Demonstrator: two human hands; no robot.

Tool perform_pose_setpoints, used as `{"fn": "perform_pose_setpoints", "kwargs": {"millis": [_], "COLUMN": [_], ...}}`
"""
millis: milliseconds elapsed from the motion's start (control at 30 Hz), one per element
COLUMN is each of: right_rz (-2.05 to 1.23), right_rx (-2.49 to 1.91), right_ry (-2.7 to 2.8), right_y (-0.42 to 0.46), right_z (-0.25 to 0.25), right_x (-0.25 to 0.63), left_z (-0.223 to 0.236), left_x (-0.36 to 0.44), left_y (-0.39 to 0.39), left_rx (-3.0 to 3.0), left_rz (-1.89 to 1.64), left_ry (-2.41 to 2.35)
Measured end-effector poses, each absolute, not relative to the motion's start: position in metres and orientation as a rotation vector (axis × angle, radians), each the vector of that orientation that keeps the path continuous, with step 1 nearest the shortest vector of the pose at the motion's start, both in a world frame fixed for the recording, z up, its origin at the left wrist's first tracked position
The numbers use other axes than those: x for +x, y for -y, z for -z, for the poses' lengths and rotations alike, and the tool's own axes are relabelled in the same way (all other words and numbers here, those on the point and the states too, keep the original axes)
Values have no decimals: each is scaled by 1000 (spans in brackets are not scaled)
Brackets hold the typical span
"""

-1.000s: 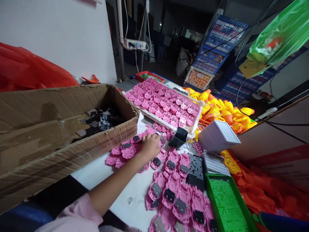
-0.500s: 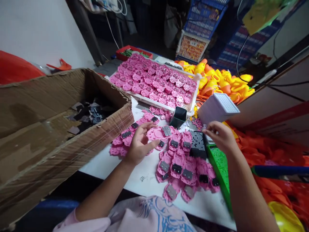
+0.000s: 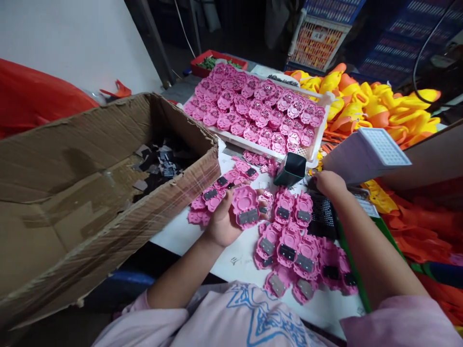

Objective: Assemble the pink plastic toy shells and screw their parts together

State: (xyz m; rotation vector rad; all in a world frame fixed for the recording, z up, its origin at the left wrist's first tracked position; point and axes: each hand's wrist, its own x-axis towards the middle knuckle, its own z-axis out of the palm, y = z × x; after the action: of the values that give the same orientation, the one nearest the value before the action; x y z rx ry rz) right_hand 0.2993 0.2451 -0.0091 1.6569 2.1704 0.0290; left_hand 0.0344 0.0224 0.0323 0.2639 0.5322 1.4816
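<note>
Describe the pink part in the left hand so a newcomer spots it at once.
Start at the big open cardboard box on the left of the view. Just past its right end, the left hand holds the pink part, round recess above a grey rectangle. Similar pink pieces lie nearby on the table; this one is held up in the hand.

So most of the left hand's fingers are tucked behind the pink piece (image 3: 246, 205), can't really see how the left hand (image 3: 224, 226) wraps it. Right of that grip, the right hand (image 3: 330, 184) has blurry fingertips, no clue if they're pinching anything. Its forearm (image 3: 376, 255) hides part of the black grid tray (image 3: 323, 214) and lots of the green tray (image 3: 386, 232). Left of the grip, the cardboard box (image 3: 162, 207) runs off the edge. Print on the white tabletop (image 3: 246, 274) below it? Too tiny to read.
</note>
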Motion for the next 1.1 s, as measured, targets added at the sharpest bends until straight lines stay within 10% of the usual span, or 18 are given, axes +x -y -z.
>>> {"fn": "perform_pose_setpoints", "kwargs": {"millis": [1100], "right_rz": [214], "right_rx": [1788], "right_ry": [-2209], "right_y": [-251], "right_z": [-12], "right_x": [300], "left_z": [-20], "left_x": [54], "left_y": [-10], "left_rx": [235], "left_rz": [-1208], "left_ry": [-521]}}
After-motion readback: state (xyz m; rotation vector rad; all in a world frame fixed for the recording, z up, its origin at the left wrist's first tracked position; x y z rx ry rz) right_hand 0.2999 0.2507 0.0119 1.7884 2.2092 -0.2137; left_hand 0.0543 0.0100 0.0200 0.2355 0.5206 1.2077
